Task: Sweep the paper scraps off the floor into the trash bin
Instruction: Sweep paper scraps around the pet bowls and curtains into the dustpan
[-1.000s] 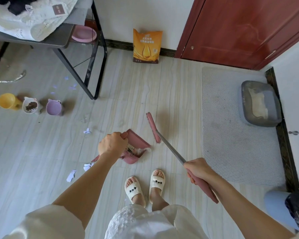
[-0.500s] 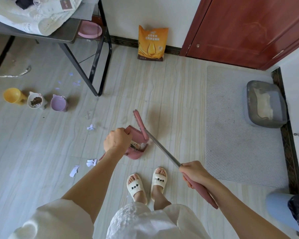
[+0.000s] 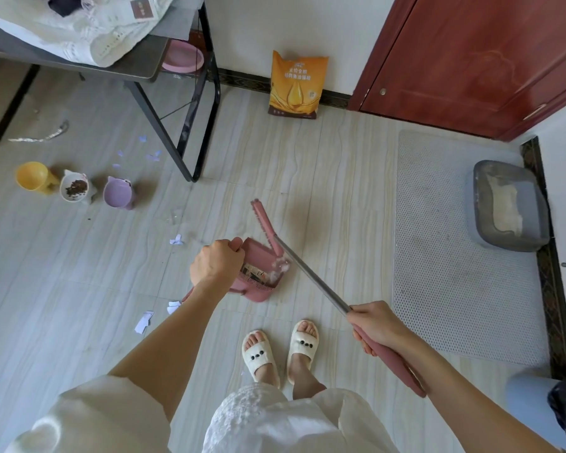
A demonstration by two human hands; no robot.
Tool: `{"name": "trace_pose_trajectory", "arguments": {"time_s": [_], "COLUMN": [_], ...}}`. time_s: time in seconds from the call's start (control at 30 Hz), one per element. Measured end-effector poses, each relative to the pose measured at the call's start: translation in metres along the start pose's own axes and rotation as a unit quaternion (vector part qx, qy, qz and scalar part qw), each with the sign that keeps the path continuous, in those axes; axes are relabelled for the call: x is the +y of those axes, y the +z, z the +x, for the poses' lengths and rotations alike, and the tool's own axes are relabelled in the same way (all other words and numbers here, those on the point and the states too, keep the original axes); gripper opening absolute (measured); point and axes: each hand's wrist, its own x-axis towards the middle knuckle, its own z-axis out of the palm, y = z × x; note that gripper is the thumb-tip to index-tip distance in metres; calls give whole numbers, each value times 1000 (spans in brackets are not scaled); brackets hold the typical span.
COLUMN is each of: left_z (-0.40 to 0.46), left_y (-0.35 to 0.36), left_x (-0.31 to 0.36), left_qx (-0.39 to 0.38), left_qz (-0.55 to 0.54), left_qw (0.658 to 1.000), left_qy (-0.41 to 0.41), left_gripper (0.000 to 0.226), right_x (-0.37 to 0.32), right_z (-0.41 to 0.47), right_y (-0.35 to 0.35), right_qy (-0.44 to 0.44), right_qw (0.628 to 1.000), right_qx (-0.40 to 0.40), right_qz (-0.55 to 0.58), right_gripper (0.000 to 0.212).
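Observation:
My left hand [image 3: 217, 264] grips the handle of a pink dustpan [image 3: 258, 276] standing on the floor ahead of my feet. My right hand [image 3: 374, 326] grips the pink grip of a broom [image 3: 311, 279] with a grey shaft. The broom's pink head [image 3: 266, 225] lies at the dustpan's mouth. White fluff and scraps sit inside the pan. Paper scraps lie on the floor: one [image 3: 176, 240] left of the pan, two [image 3: 143, 321] near my left forearm, and several [image 3: 152, 156] by the table leg. The blue trash bin [image 3: 543, 410] with a black liner stands at the lower right.
A black-framed table [image 3: 190, 103] with white cloth stands at the upper left. Three pet bowls [image 3: 76, 189] sit on the floor to the left. An orange bag [image 3: 296, 85] leans on the wall. A grey mat [image 3: 455, 243] and litter tray [image 3: 507, 206] lie right, by a red door.
The broom head has swept left from beside the dustpan to its mouth. My left hand and the pan stayed roughly in place; the view shifted slightly.

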Motion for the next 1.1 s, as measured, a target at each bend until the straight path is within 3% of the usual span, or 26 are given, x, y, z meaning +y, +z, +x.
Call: {"name": "trace_pose_trajectory", "arguments": {"time_s": [0.2, 0.43, 0.7, 0.87, 0.97, 1.1], "left_z": [-1, -3, -4, -2, 0, 6], "left_y": [-1, -6, -4, -7, -10, -15], "left_x": [-4, -4, -6, -1, -1, -4], "left_qx": [10, 14, 25, 46, 58, 75], "left_qz": [-14, -48, -45, -68, -67, -72], "left_qw": [1000, 999, 998, 995, 994, 992], "left_qy": [0, -23, -27, -58, -65, -73], "left_gripper": [32, 31, 33, 35, 34, 34], "right_x": [2, 1, 0, -8, -19, -32], "right_z": [16, 16, 14, 18, 18, 17], "right_y": [5, 30, 27, 23, 21, 12], "right_qy": [15, 60, 133, 188, 188, 154], "right_qw": [1000, 998, 984, 940, 932, 949], "right_qx": [19, -23, -52, -88, -113, -102], "right_qz": [5, -14, 106, 270, 288, 257], "right_gripper": [22, 21, 18, 20, 23, 11]}}
